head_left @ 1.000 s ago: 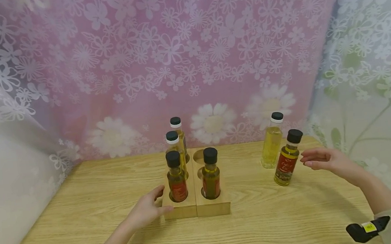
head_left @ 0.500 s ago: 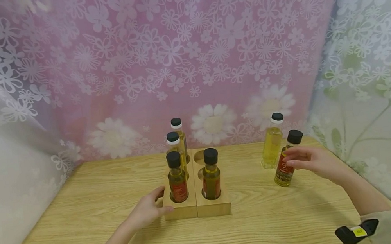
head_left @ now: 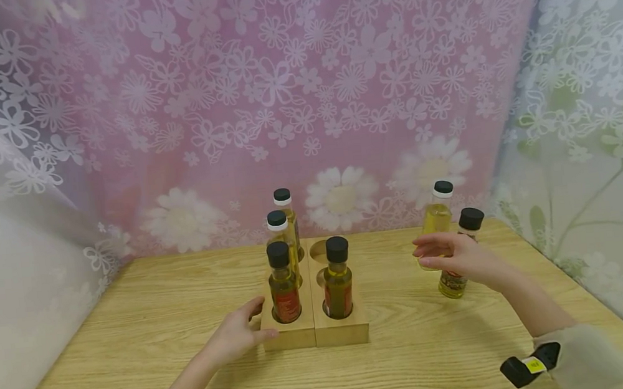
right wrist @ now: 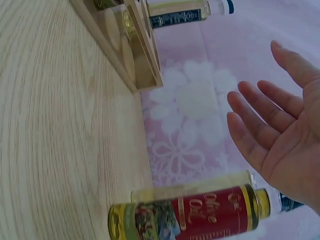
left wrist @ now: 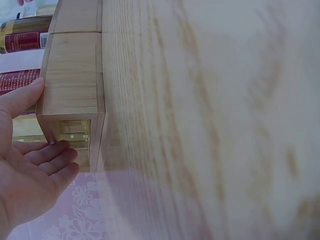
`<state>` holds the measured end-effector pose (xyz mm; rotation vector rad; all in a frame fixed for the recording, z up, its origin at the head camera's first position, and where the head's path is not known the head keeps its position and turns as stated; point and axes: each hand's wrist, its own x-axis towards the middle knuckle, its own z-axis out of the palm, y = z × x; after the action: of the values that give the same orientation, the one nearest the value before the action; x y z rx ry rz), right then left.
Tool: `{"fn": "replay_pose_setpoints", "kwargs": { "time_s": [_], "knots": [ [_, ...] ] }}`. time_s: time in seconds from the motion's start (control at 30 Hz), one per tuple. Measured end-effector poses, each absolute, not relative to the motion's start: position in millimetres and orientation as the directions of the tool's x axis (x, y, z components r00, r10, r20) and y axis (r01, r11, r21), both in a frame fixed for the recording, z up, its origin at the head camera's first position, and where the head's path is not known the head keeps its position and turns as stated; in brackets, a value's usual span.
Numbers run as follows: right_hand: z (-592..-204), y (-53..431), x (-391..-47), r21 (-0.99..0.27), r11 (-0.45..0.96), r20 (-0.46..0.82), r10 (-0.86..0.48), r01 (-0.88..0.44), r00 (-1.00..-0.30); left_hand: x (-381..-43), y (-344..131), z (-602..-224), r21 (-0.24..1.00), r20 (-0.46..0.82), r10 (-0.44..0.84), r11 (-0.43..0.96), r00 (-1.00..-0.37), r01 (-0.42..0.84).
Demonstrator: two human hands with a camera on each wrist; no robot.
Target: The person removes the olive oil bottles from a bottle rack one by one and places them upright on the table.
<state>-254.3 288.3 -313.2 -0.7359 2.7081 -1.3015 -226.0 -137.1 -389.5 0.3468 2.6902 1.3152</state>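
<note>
My left hand point(head_left: 232, 338) touches the left side and near corner of a two-part wooden bottle rack point(head_left: 288, 339), its fingers extended in the left wrist view. In the rack's front holes stand two dark-capped bottles with red labels, a left bottle point(head_left: 285, 297) and a right bottle point(head_left: 338, 292). My right hand point(head_left: 464, 258) hovers with loosely spread fingers, holding nothing. It partly hides a red-labelled olive oil bottle point(head_left: 452, 287) and a pale oil bottle point(head_left: 437, 217) from the head view. In the right wrist view the olive oil bottle point(right wrist: 215, 212) lies below the palm.
Two taller pale oil bottles, a nearer bottle point(head_left: 277, 223) and a farther bottle point(head_left: 282, 200), stand in the rack's left column. Two holes point(head_left: 319, 253) show behind the right front bottle. A flowered curtain point(head_left: 330, 92) hangs along the wooden table's point(head_left: 395, 362) back edge.
My right hand has moved left from beside the olive oil bottle and now passes in front of both loose bottles. The left hand and the bottles have stayed in place.
</note>
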Motion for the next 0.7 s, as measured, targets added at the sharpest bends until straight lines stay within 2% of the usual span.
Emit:
{"fn": "replay_pose_setpoints", "kwargs": {
  "time_s": [0.7],
  "knots": [
    [-319.7, 229.9, -270.2, -0.730, 0.463, 0.222, -0.534, -0.503, -0.815, -225.1, -137.6, -389.0, 0.786, 0.006, 0.264, 0.595, -0.965, 0.168]
  ]
}}
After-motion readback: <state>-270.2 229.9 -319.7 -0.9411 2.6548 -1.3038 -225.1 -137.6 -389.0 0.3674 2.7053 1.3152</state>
